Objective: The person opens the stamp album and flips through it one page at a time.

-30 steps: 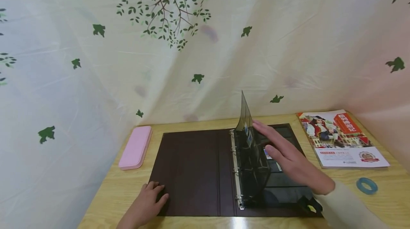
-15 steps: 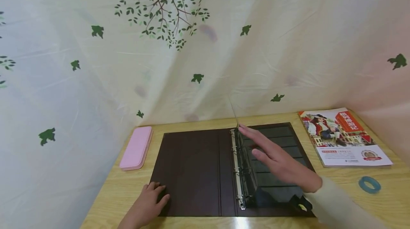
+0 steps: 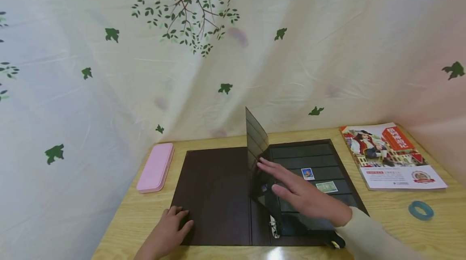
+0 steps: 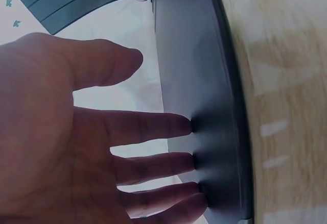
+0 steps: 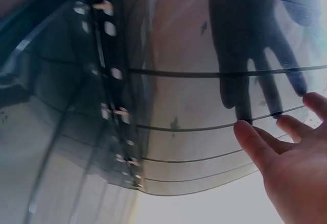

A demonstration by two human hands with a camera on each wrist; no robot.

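Note:
A dark brown ring-binder stamp album (image 3: 214, 195) lies open on the table, its bare inside cover to the left. The left hand (image 3: 165, 229) rests its fingertips on that cover near its front left edge; in the left wrist view those fingers (image 4: 148, 127) are spread and nearly straight. With extended fingers, the right hand (image 3: 309, 199) presses against a raised black stamp page (image 3: 256, 136), which stands tilted and curved over the rings. The right wrist view shows the fingertips touching this glossy page (image 5: 189, 101). Beneath lies another strip-pocket page (image 3: 320, 159) holding a blue stamp (image 3: 307, 174) and a green stamp (image 3: 327, 187).
A pink case (image 3: 155, 168) lies left of the album. To the right are a magazine (image 3: 393, 159) with an illustrated cover and a blue ring-shaped roll (image 3: 420, 210). A leaf-printed curtain (image 3: 204, 106) hangs behind the wooden table (image 3: 120, 223).
The right hand has moved left, turning one page over and then pushing another up toward the left cover. Two stamps now show on the page beneath. The left hand has stayed put.

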